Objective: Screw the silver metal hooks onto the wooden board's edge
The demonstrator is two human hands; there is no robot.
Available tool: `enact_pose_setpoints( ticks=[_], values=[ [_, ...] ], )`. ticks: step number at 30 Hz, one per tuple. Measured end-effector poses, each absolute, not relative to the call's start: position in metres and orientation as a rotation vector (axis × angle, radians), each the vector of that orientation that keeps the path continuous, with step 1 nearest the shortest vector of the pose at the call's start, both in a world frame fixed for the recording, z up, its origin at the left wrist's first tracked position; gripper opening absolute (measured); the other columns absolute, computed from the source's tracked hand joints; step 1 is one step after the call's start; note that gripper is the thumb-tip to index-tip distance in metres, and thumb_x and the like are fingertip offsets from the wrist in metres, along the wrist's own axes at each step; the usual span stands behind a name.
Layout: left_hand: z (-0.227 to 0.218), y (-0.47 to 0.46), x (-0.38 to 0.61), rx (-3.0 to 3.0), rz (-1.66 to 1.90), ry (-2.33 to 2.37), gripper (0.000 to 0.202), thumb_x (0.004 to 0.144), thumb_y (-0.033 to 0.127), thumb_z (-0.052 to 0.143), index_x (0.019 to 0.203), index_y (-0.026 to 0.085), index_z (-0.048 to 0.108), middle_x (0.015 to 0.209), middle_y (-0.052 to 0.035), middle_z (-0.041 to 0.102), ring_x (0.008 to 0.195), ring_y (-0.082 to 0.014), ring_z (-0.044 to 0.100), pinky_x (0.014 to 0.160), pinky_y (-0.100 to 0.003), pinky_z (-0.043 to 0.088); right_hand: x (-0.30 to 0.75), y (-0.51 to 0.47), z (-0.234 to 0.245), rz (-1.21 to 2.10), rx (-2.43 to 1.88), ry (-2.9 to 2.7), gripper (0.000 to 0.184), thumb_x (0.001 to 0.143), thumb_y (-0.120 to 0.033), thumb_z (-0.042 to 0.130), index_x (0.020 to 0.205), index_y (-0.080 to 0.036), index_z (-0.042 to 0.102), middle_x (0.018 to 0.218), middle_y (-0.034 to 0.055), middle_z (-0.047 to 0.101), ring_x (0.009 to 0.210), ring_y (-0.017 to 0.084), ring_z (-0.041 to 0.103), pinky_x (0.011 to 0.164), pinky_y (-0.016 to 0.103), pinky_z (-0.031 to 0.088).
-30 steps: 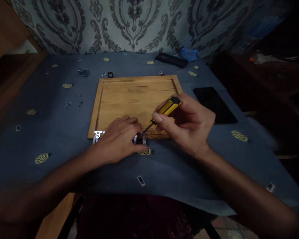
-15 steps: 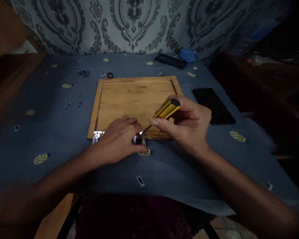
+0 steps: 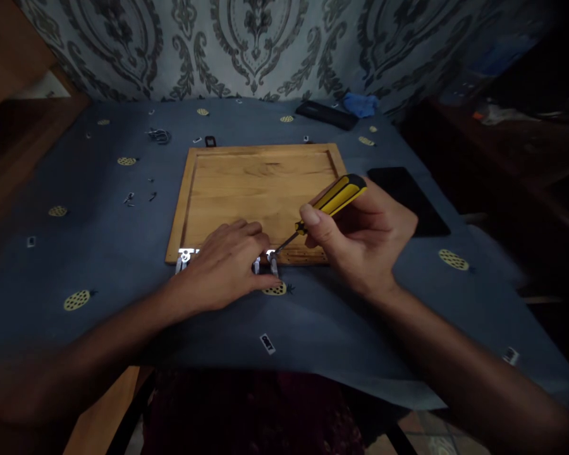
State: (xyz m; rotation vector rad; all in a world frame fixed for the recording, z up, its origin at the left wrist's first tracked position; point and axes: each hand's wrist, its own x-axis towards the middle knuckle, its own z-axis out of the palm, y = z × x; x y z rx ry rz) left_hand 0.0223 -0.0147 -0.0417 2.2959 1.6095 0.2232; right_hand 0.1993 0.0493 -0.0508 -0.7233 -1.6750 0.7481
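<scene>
A wooden board (image 3: 256, 189) with a raised rim lies flat on the blue cloth. Along its near edge sits a shiny metal bracket (image 3: 188, 256), mostly covered by my left hand (image 3: 227, 265), which presses flat on it with fingers together. My right hand (image 3: 360, 237) grips a yellow-and-black screwdriver (image 3: 334, 197). Its thin shaft slants down to the left, and the tip meets the metal piece at the board's near edge beside my left fingertips.
A black phone (image 3: 408, 199) lies right of the board. A dark flat case (image 3: 325, 115) and a blue rag (image 3: 360, 103) rest at the far edge. Small screws and metal bits (image 3: 140, 198) are scattered left of the board, with a metal clip (image 3: 159, 135) farther back.
My right hand has slid up the screwdriver and tilted the handle back to the right, leaving more of the shaft bare. The left hand has stayed put.
</scene>
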Motion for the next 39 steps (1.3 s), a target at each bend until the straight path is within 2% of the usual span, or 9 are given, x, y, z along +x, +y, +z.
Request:
enact_pose_setpoints(
  ticks=[10, 20, 23, 27, 30, 32, 34, 39],
  values=[
    [-0.042, -0.015, 0.022, 2.292, 0.230, 1.612, 0.035, 0.086, 0.046, 0.079, 0.100, 0.017, 0.067, 0.105, -0.0073, 0.067, 0.106, -0.0295, 0.061, 0.090, -0.041, 0.048, 0.198, 0.050, -0.055, 0.780, -0.710, -1.720, 0.037, 0.079, -0.050, 0.085, 0.068, -0.025, 0.060, 0.064, -0.0025, 0.055, 0.050, 0.013, 0.049, 0.044, 0.032, 0.038],
    [-0.041, -0.015, 0.023, 2.293, 0.242, 1.604, 0.034, 0.087, 0.046, 0.079, 0.100, 0.017, 0.066, 0.108, -0.0069, 0.067, 0.108, -0.0297, 0.061, 0.090, -0.042, 0.048, 0.200, 0.051, -0.053, 0.641, -0.678, -1.800, 0.038, 0.082, -0.051, 0.083, 0.067, -0.025, 0.060, 0.061, -0.0012, 0.056, 0.056, 0.016, 0.052, 0.052, 0.034, 0.043],
    [-0.040, -0.014, 0.023, 2.282, 0.215, 1.604, 0.034, 0.086, 0.045, 0.080, 0.098, 0.017, 0.067, 0.104, -0.0069, 0.067, 0.105, -0.0299, 0.061, 0.088, -0.042, 0.049, 0.200, 0.053, -0.050, 0.788, -0.667, -1.797, 0.033, 0.080, -0.048, 0.085, 0.070, -0.025, 0.064, 0.067, -0.0010, 0.060, 0.056, 0.015, 0.054, 0.050, 0.031, 0.046],
    [-0.039, -0.013, 0.023, 2.287, 0.212, 1.592, 0.034, 0.086, 0.046, 0.080, 0.095, 0.016, 0.068, 0.102, -0.0071, 0.066, 0.105, -0.0309, 0.062, 0.089, -0.044, 0.049, 0.202, 0.057, -0.045, 1.116, -0.546, -1.772, 0.023, 0.084, -0.045, 0.082, 0.091, -0.024, 0.074, 0.090, 0.0015, 0.073, 0.065, 0.014, 0.065, 0.048, 0.025, 0.053],
    [-0.041, -0.014, 0.022, 2.289, 0.253, 1.580, 0.034, 0.086, 0.045, 0.080, 0.096, 0.016, 0.068, 0.104, -0.0071, 0.067, 0.106, -0.0310, 0.062, 0.090, -0.045, 0.050, 0.205, 0.060, -0.043, 1.239, -0.478, -1.782, 0.021, 0.086, -0.039, 0.081, 0.099, -0.023, 0.078, 0.093, 0.0019, 0.076, 0.063, 0.012, 0.067, 0.046, 0.023, 0.055],
    [-0.043, -0.014, 0.021, 2.286, 0.281, 1.571, 0.033, 0.086, 0.044, 0.080, 0.098, 0.016, 0.068, 0.110, -0.0077, 0.068, 0.109, -0.0311, 0.062, 0.092, -0.046, 0.050, 0.205, 0.061, -0.041, 1.252, -0.475, -1.794, 0.019, 0.084, -0.037, 0.083, 0.095, -0.022, 0.079, 0.086, 0.0010, 0.076, 0.054, 0.010, 0.062, 0.043, 0.022, 0.053],
    [-0.045, -0.015, 0.021, 2.290, 0.296, 1.567, 0.033, 0.086, 0.044, 0.080, 0.101, 0.016, 0.068, 0.114, -0.0083, 0.068, 0.111, -0.0310, 0.062, 0.094, -0.046, 0.050, 0.204, 0.061, -0.041, 1.209, -0.482, -1.784, 0.019, 0.078, -0.034, 0.088, 0.084, -0.021, 0.077, 0.076, -0.0009, 0.072, 0.048, 0.008, 0.057, 0.039, 0.021, 0.050],
    [-0.043, -0.016, 0.021, 2.301, 0.271, 1.579, 0.037, 0.087, 0.045, 0.080, 0.103, 0.015, 0.067, 0.113, -0.0087, 0.069, 0.111, -0.0312, 0.062, 0.096, -0.048, 0.051, 0.199, 0.061, -0.045, 0.954, -0.463, -1.694, 0.036, 0.060, -0.016, 0.098, 0.064, -0.020, 0.063, 0.060, -0.0060, 0.057, 0.049, 0.005, 0.052, 0.042, 0.016, 0.045]
  ],
)
